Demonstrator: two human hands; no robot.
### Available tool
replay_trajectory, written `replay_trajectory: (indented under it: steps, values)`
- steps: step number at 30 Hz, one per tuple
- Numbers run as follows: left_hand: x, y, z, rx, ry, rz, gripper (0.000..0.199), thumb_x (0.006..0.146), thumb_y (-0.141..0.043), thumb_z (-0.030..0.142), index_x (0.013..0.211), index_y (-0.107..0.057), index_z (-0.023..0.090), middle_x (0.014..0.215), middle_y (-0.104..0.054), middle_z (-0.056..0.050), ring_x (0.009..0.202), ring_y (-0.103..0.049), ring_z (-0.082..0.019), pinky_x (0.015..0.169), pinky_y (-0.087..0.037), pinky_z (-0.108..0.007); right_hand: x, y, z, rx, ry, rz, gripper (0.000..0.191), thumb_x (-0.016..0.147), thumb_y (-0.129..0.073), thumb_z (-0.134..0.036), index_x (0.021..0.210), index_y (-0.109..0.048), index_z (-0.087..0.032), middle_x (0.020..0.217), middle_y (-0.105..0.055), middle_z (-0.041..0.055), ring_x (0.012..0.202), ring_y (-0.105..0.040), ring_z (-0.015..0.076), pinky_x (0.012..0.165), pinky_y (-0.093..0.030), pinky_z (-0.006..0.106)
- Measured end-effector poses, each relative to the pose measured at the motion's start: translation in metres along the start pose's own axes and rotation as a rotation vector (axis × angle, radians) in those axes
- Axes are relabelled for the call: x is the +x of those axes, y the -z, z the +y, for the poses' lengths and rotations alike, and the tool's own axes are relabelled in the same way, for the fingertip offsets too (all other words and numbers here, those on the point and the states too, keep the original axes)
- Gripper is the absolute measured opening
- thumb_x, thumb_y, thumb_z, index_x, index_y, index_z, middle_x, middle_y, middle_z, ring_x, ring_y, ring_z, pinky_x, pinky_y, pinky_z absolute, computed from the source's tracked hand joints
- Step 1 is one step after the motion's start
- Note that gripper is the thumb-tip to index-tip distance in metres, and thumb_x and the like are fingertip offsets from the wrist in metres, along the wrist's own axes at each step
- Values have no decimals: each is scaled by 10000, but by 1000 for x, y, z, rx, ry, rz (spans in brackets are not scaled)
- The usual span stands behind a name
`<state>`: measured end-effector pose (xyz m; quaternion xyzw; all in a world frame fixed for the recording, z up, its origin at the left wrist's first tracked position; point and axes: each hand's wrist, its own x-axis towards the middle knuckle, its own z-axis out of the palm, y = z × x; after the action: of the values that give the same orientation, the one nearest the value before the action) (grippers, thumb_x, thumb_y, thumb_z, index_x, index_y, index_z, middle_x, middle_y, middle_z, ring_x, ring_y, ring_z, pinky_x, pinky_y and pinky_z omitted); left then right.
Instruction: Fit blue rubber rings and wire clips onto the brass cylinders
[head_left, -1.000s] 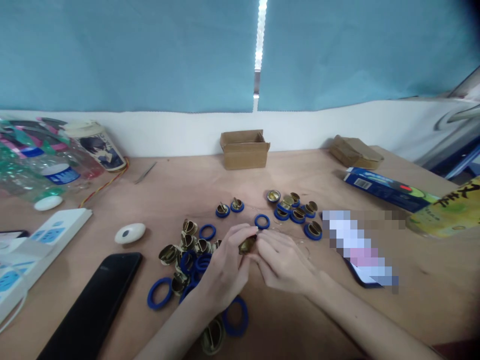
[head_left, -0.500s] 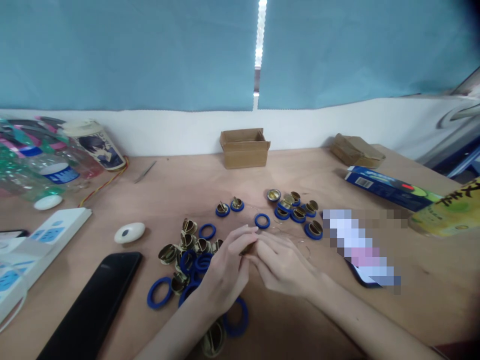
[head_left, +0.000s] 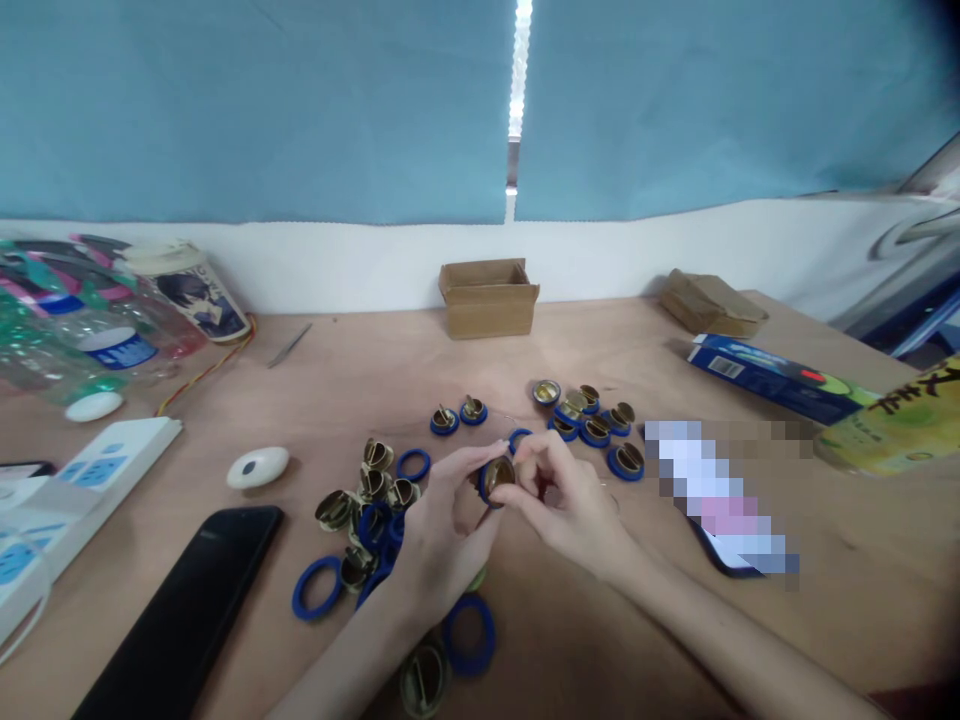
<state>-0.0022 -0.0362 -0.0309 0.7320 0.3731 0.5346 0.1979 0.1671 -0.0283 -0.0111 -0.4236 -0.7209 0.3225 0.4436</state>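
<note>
Between my two hands is a round brass-coloured metal piece (head_left: 498, 479) with a dark blue rim, tilted up. My left hand (head_left: 448, 520) grips its left side between thumb and fingers. The thumb of my right hand (head_left: 566, 505) presses on its lower right, with the fingers curled beside it. Left of my hands lie loose brass pieces (head_left: 335, 508) and blue rings (head_left: 316, 588). Beyond my right hand sits a cluster of brass pieces with blue rings round them (head_left: 596, 430). Another blue ring (head_left: 469, 635) is below my left hand.
A black phone (head_left: 187, 600), a white oval object (head_left: 258, 467) and a power strip (head_left: 97, 480) lie at left. An open cardboard box (head_left: 490, 310) stands at the back. At right are a partly pixelated phone (head_left: 731, 550) and a blue box (head_left: 780, 380).
The fingers of my right hand have lifted and parted from my left hand. The held metal piece, mostly hidden before, now shows its face and blue rim.
</note>
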Motion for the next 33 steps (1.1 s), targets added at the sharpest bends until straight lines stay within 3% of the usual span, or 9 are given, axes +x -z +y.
replay_trajectory:
  steps: [5, 11, 17, 20, 23, 29, 33]
  values:
    - [-1, -4, 1, -43, 42, -21, 532, 826, -707, 99, 1280, -482, 258, 1229, -691, -91, 1088, -710, -231, 952, -609, -379, 7, 0, 6, 246, -180, -24, 247, 887, -655, -378, 867, -458, -230, 582, -358, -100, 511, -346, 97, 491, -303, 231]
    - [0, -2, 3, -93, 64, -34, 523, 821, -705, 108, 1270, -478, 247, 1250, -688, -109, 1095, -708, -247, 951, -610, -410, 5, -2, 8, 249, -207, -25, 219, 889, -640, -365, 863, -471, -228, 601, -363, -89, 527, -337, 99, 501, -300, 231]
    - [1, -2, 5, -56, 39, -61, 525, 836, -689, 102, 1288, -474, 258, 1267, -680, -88, 1109, -702, -220, 943, -610, -358, 10, -2, 2, 367, -274, -47, 249, 818, -679, -310, 827, -444, -227, 580, -343, -111, 512, -326, 87, 512, -312, 226]
    - [4, 0, 3, -30, 65, -75, 558, 783, -777, 156, 1258, -502, 256, 1216, -700, -75, 1095, -707, -230, 942, -609, -371, 14, 4, -4, 454, -332, -101, 243, 803, -661, -300, 847, -433, -231, 570, -361, -118, 492, -367, 88, 509, -344, 227]
    - [7, 4, 0, -79, 120, -73, 540, 733, -838, 233, 1189, -549, 232, 1211, -708, -90, 1104, -703, -259, 939, -609, -403, 17, 13, -6, 466, -364, -84, 231, 825, -642, -329, 871, -437, -232, 570, -383, -115, 458, -337, 79, 451, -278, 214]
    - [15, 8, 1, 15, 130, -59, 447, 814, -749, 210, 1239, -610, 219, 1187, -709, -98, 1089, -686, -253, 913, -596, -415, 19, 21, -2, 387, -329, 37, 208, 871, -608, -357, 843, -443, -234, 577, -335, -105, 460, -279, 83, 439, -225, 227]
    - [19, 8, 6, 84, 67, -102, 431, 792, -685, 108, 1205, -630, 220, 1148, -687, -82, 1016, -674, -222, 856, -579, -363, 14, 17, -5, 304, -201, -21, 120, 893, -583, -279, 900, -474, -229, 606, -355, -93, 514, -325, 98, 484, -265, 235]
